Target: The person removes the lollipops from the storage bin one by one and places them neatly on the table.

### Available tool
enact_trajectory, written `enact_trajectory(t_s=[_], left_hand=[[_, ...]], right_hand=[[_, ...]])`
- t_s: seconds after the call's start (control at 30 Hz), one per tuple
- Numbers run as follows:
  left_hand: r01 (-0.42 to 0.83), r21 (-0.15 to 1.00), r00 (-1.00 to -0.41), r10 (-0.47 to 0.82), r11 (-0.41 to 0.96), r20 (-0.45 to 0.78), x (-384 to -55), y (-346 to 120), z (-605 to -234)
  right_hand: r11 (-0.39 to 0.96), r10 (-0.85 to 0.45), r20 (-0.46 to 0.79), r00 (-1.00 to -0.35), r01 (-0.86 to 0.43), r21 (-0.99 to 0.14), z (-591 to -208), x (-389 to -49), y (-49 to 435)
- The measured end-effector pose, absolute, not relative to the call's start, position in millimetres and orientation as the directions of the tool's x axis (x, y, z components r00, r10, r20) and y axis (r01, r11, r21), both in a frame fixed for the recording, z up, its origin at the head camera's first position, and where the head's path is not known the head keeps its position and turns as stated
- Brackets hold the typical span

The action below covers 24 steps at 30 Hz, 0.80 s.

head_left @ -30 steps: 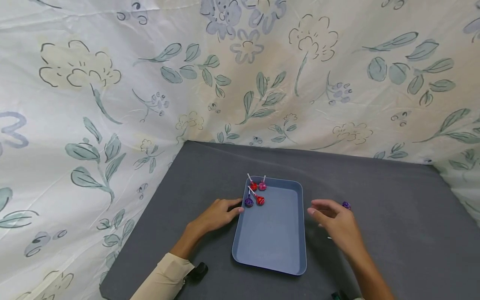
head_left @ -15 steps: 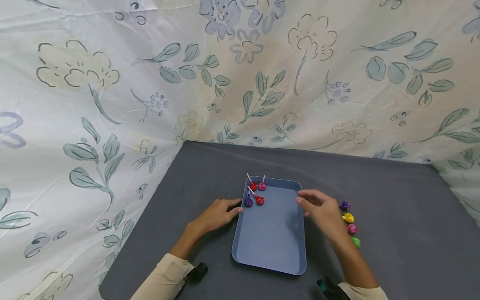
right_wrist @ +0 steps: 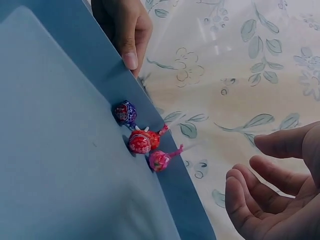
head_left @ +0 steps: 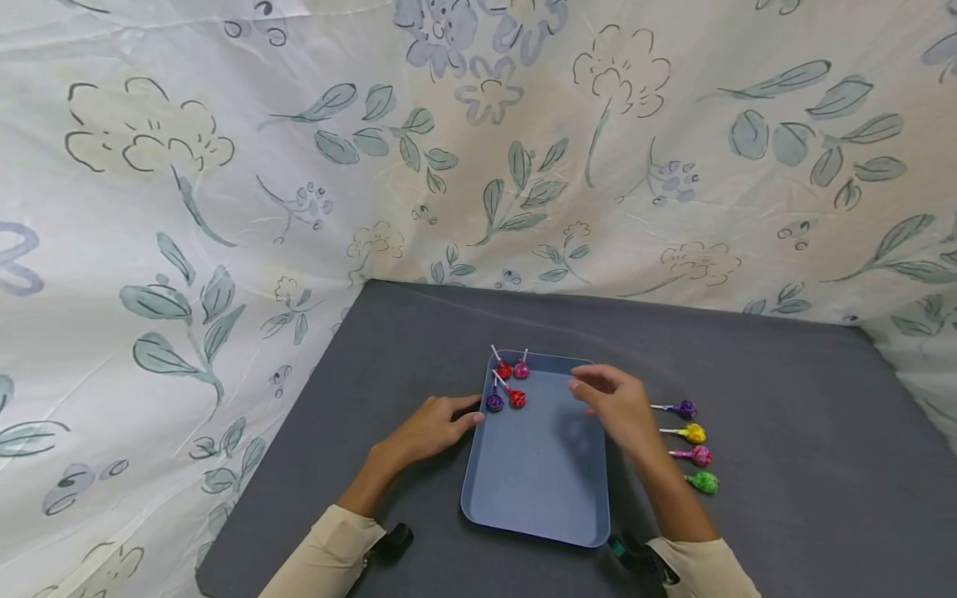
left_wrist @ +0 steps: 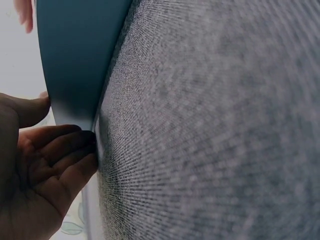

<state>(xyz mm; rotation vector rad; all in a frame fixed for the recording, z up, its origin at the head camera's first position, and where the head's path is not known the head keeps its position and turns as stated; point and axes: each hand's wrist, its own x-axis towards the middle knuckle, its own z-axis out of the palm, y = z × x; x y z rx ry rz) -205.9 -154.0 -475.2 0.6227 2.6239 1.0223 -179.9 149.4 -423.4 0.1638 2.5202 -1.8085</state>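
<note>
My left hand holds the left side of the blue tray, thumb at the rim and fingers against the outer wall, as the left wrist view shows. In the tray's far left corner lie several wrapped lollipops: a purple lollipop, a red lollipop, another red lollipop and a pink lollipop. Over the tray's right rim hovers my right hand, its fingers loosely bent. Nothing is between them in the right wrist view.
Right of the tray, a column of lollipops lies on the dark grey table: purple, yellow, pink and green. A floral cloth hangs behind the table and along its left side.
My right hand has moved left from beside the lollipops on the table to above the tray's right rim, uncovering them. The left hand, the tray and the lollipops have stayed put.
</note>
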Motion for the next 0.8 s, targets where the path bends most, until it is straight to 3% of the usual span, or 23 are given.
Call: enact_trajectory(t_s=[0.8], left_hand=[[0.320,0.678,-0.872,0.486,0.661,-0.062,-206,-155,-475]], right_hand=[[0.369,0.070,-0.064,-0.995,0.086,-0.926,-442,-206,123]])
